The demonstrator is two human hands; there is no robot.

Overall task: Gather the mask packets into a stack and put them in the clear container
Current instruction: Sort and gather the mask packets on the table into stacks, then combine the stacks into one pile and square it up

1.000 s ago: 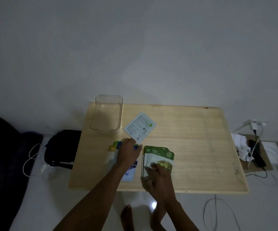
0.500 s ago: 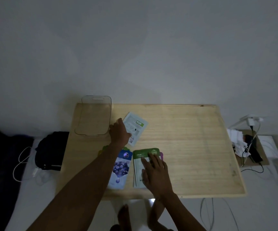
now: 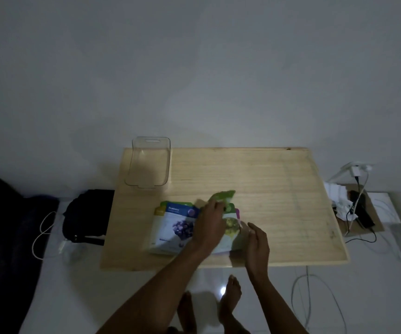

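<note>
Dim room, pale wall, low wooden table (image 3: pixel 267 189) on a white floor.

Far left, off the table: dark bag (image 3: pixel 86 215); white cord (image 3: pixel 41 227).

Table, back-left corner: clear container (image 3: pixel 149 165), empty, well apart from the packets.

Front-left of centre: blueberry mask packet (image 3: pixel 173 225), flat, overlapping others beneath it.

Centre: left hand (image 3: pixel 210 225), fingers clamped on a green mask packet (image 3: pixel 223 196), blurred, carried above the olive-green packet pile (image 3: pixel 230 231).

Right of that: right hand (image 3: pixel 257 239), fingers loosely apart, just beside the pile, holding nothing visible.

Far right, floor: charger and cables (image 3: pixel 358 206).

Risk, judged: slick packets may fan or slide off the front edge if set down askew; two piles remain unmerged.
</note>
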